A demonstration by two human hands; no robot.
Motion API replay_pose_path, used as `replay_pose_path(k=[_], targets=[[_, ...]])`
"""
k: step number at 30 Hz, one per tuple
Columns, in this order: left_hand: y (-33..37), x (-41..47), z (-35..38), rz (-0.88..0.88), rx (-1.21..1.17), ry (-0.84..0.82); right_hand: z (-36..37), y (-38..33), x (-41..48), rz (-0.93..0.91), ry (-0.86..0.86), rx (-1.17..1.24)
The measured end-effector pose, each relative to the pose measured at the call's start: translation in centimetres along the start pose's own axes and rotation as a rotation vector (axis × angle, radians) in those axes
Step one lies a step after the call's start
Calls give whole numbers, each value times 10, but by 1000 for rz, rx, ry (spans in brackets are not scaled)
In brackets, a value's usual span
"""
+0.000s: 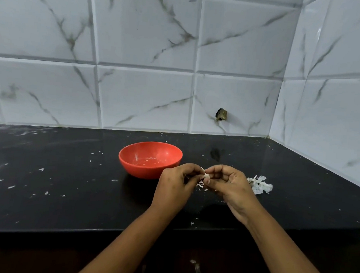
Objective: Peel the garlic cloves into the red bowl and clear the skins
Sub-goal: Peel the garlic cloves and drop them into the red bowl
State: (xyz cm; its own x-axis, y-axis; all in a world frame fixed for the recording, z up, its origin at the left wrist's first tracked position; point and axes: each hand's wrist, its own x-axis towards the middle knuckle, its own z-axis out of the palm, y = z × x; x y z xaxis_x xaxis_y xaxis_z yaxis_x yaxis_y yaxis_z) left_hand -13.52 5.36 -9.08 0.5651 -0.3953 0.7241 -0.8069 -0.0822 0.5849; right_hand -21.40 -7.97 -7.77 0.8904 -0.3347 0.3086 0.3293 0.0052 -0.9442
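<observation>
A red bowl [150, 158] stands on the black counter [66, 182], holding only small white scraps. Just right of it, my left hand [176, 184] and my right hand [228, 185] meet above the counter. Between their fingertips they pinch a small white garlic clove [205, 176]. Bits of skin hang and lie under the clove. A heap of white garlic skins [260, 184] lies on the counter right of my right hand.
Small white skin flakes are scattered over the counter, mostly at the left. Marbled white tiles form the back wall and the right wall [335, 103]. A dark hole [221, 114] marks the back tiles. The counter's front edge runs below my wrists.
</observation>
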Motion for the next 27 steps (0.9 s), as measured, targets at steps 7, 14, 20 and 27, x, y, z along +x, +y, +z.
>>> replay_pose_path(k=[7,14,20,27], targets=[[1,0,-1,23,-12,22,-1,1,-1,-6,4,2],[-1,-1,-1,13,7,-8,-2,2,0,-10,-9,10],[-1,-1,-2,-9,23,-27,-1,2,0,-16,10,17],[-6,1,-2,-35,30,-169,0,1,-1,-8,-4,-23]])
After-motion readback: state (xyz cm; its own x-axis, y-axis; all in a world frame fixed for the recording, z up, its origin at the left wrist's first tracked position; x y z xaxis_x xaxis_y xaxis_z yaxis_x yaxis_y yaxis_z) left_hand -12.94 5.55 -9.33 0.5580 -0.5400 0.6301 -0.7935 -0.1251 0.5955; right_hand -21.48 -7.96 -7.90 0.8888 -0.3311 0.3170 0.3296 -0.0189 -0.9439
